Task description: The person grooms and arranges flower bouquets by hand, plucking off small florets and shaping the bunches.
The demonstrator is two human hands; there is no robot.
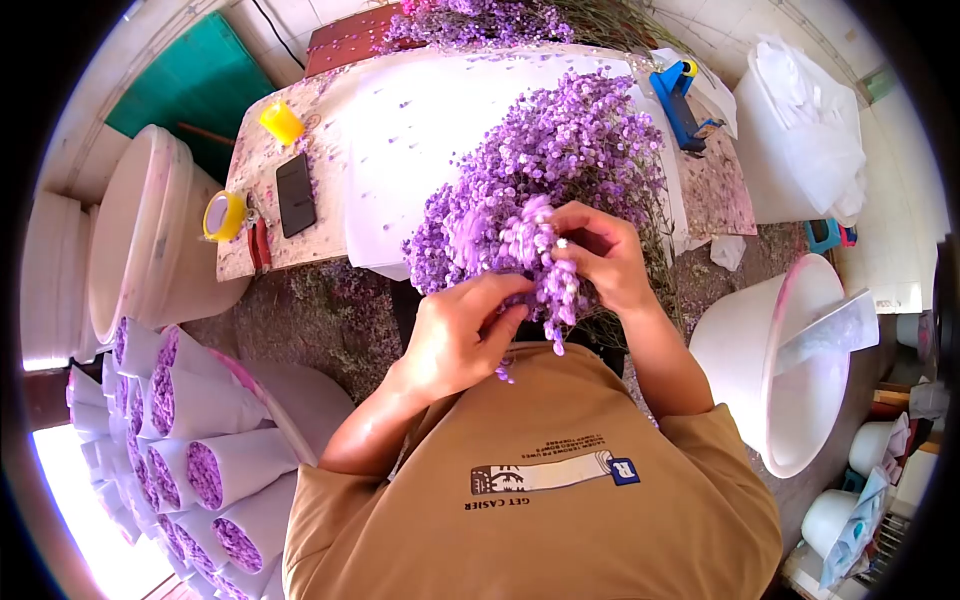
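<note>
A big bunch of small purple dried flowers [570, 130] lies across white paper [400, 130] on the table, its blooms spilling over the near edge. My left hand [460, 330] is closed in a pinch at the lower left of the blooms, thumb and forefinger on a flower sprig [550, 285]. From the right, my right hand [607, 255] pinches the same cluster between bent fingers and thumb. Some blooms between the two hands are smeared by motion. The stems of the bunch run down the right side, partly hidden behind my right hand.
On the table's left are yellow tape rolls [282, 122], a black phone [295, 195] and red-handled pliers [259, 240]. A blue tape dispenser [680, 105] stands at the right. White-wrapped flower bundles [235, 465] fill the lower left. A white tub [745, 350] stands right.
</note>
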